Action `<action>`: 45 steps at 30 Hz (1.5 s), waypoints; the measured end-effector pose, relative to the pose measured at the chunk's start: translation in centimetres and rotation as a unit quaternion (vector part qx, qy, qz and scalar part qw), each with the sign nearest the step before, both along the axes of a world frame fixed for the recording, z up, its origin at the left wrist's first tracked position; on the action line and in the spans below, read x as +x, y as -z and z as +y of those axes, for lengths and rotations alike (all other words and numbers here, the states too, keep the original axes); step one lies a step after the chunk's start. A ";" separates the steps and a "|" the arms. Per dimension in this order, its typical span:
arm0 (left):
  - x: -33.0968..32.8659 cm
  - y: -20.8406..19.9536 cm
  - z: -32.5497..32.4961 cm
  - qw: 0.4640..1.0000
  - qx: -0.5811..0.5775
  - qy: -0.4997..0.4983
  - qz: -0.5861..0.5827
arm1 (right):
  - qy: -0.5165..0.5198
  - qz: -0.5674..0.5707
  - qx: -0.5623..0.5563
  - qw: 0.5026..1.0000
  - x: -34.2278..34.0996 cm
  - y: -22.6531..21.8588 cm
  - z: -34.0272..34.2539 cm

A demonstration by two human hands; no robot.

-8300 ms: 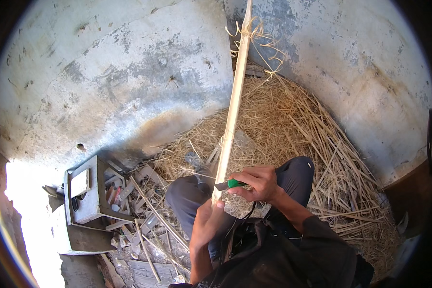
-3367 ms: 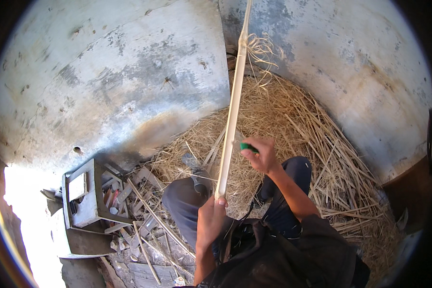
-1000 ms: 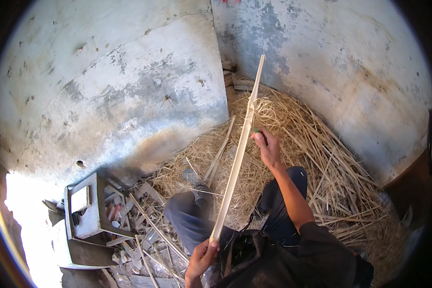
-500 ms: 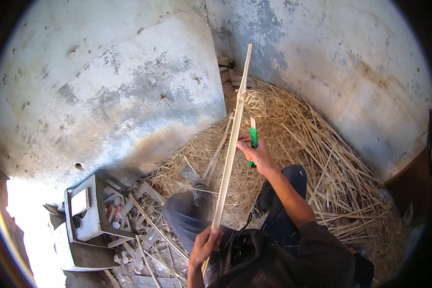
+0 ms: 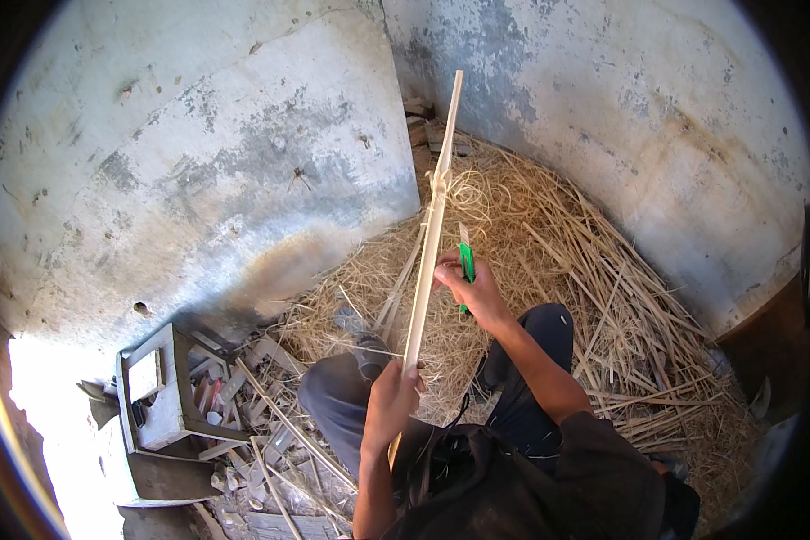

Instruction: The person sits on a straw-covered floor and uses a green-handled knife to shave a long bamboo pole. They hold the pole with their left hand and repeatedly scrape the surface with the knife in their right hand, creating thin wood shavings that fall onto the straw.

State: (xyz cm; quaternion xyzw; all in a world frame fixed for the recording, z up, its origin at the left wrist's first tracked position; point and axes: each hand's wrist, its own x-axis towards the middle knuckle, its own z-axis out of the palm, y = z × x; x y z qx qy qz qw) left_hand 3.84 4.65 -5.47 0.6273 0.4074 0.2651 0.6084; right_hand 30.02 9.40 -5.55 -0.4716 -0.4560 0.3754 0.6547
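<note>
A long pale strip, bamboo by its look, stands out in front of me, its far end towards the wall corner. My left hand is closed around its lower part, between my knees. My right hand grips a green utility knife with its blade out and pointing away from me. The right fingertips are right beside the strip; whether they touch it I cannot tell. Thin curled shavings hang or lie by a notched spot on the strip's upper half.
A heap of split strips and shavings covers the floor ahead and to the right, against worn plaster walls. At left, a wooden stool-like frame holds small items, with wood scraps and loose sticks beside it.
My left hand has slid up and forward along the strip. The strip and my right hand with the knife have shifted slightly left.
</note>
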 end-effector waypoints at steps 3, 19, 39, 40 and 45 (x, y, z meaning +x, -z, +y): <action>0.5 -0.2 0.2 0.999 0.017 -0.037 -0.003 | -0.035 0.020 -0.004 0.999 0.6 -0.2 -0.3; 1.1 -3.0 1.3 0.991 -0.011 -0.087 -0.098 | -0.001 -0.349 0.130 0.928 -2.1 -0.2 -1.8; 0.0 -2.6 1.1 0.979 -0.095 -0.063 -0.168 | 0.043 -0.423 0.180 0.887 -2.9 -1.3 -2.1; -0.2 -2.5 1.2 0.978 -0.106 -0.057 -0.172 | 0.045 -0.423 0.185 0.886 -2.9 -1.3 -2.1; -0.8 -1.8 1.2 0.967 -0.146 -0.031 -0.207 | 0.040 -0.426 0.196 0.882 -3.1 -1.5 -2.4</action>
